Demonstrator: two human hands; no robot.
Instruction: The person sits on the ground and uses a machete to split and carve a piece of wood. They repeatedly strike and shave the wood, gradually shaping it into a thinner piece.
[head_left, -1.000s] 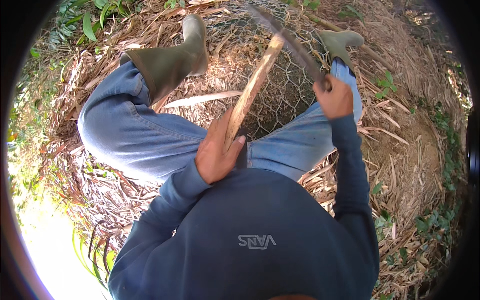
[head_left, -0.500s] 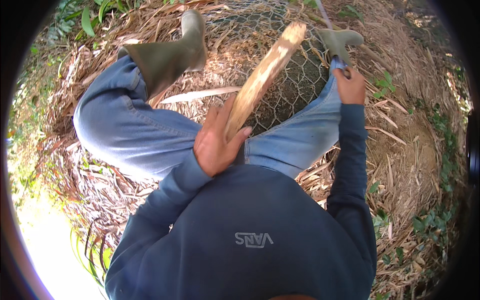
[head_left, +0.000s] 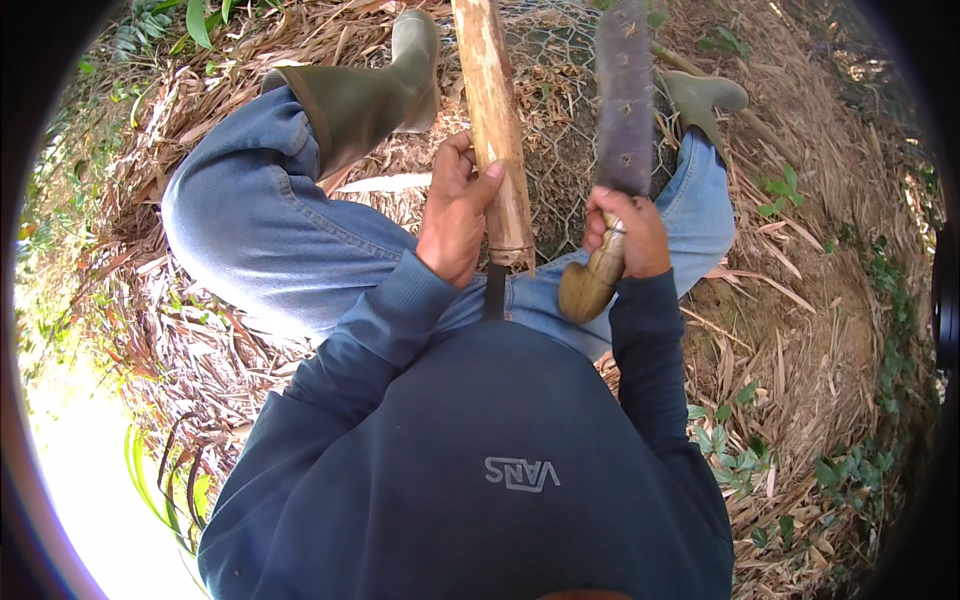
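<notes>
Between my legs a pale, partly peeled wooden pole points away from me, and its far end runs out of the top of the picture. My left hand grips it near its lower end, thumb lying on top. A machete is in my right hand, fingers wrapped round the curved wooden handle. Its wide dark blade points away from me, to the right of the pole and apart from it. Splintered fibres show at the pole's near end.
Hexagonal wire mesh over dark material lies beneath the pole. My legs in jeans and green rubber boots spread to either side. Dry leaf litter covers the ground, with green plants at the right.
The pole has swung from leaning right to nearly straight ahead, and my left hand has moved slightly up and right. My right hand has come nearer and left, bringing the machete clearly into view.
</notes>
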